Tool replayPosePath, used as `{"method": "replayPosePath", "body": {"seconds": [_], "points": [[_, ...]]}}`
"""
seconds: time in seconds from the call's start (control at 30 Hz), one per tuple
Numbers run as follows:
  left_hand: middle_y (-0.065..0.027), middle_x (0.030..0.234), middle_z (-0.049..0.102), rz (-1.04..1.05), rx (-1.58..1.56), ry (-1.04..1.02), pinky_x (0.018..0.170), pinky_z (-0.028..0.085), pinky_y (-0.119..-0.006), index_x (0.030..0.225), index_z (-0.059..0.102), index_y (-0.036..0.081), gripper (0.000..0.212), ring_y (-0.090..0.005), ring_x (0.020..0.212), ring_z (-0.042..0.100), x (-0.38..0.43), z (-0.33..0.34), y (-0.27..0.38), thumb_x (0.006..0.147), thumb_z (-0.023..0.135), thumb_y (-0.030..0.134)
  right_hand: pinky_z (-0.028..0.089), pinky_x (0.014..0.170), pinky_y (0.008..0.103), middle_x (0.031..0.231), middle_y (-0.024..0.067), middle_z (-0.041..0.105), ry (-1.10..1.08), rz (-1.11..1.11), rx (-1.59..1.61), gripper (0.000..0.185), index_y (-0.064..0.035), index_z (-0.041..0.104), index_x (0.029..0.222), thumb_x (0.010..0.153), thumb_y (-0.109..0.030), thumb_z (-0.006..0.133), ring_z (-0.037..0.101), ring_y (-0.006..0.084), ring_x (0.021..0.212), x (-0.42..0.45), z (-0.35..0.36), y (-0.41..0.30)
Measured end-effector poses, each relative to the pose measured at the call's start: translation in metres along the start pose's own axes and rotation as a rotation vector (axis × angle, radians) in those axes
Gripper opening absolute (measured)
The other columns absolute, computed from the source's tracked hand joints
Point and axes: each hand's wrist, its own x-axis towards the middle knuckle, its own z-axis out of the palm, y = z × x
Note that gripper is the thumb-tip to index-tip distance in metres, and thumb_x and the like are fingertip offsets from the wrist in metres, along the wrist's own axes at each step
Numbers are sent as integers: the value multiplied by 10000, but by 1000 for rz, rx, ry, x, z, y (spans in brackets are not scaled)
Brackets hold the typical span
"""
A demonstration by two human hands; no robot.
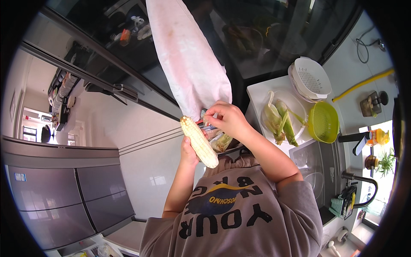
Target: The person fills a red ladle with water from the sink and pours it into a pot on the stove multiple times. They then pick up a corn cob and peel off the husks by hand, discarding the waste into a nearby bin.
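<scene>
My left hand point(188, 151) holds a husked ear of pale corn point(199, 141) at a slant, its browned tip pointing up and away from me. Just right of that tip is my right hand point(228, 117), with thumb and forefinger drawn close together. Something small and pale shows at those fingertips, too small to make out. Below both hands, partly hidden by them, green corn husk point(222, 142) lies among wrappers in what looks like a bin. To the right, several unhusked ears of corn point(282, 120) rest in a clear plastic bag or dish on the white counter point(257, 88).
A white colander point(311, 77) and a green basket point(323, 122) stand on the counter beside the sink point(308, 157) with its black faucet point(369, 189). A white cloth point(189, 54) hangs ahead of me, before dark glass doors point(250, 41). A grey refrigerator point(48, 192) stands at left.
</scene>
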Motion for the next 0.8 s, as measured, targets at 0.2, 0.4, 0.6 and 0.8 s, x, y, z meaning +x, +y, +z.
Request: {"method": "replayPosePath", "body": {"seconds": [0.2, 0.4, 0.6, 0.8], "points": [[-73, 893, 540, -41, -39, -67, 785, 437, -327, 1146, 472, 40, 690, -206, 837, 519, -1, 6, 5, 754, 523, 606, 434, 586, 249, 779, 49, 588, -211, -62, 50, 130, -37, 678, 879, 775, -113, 690, 547, 138, 629, 4, 4, -1], [-83, 913, 547, -71, -71, -154, 788, 437, -330, 1151, 482, 54, 696, -210, 839, 525, 0, -5, 7, 745, 541, 616, 434, 609, 246, 769, 50, 586, -326, 66, 176, 137, -17, 672, 875, 787, -122, 674, 551, 121, 664, 6, 10, 9], [-77, 878, 537, -79, -126, -100, 823, 421, -355, 1134, 502, 87, 632, -204, 777, 517, -7, -11, 12, 741, 556, 578, 447, 585, 251, 723, 50, 613, -153, 146, 80, 154, -7, 661, 851, 766, -132, 684, 548, 117, 613, 8, 8, 28], [-68, 926, 532, -35, -195, 128, 827, 440, -374, 1094, 483, 90, 534, -194, 809, 528, -14, -39, 20, 811, 498, 543, 491, 636, 356, 806, 126, 665, -428, 289, -435, 196, -57, 685, 841, 725, -212, 655, 631, 258, 699, -5, 8, 134]]}}
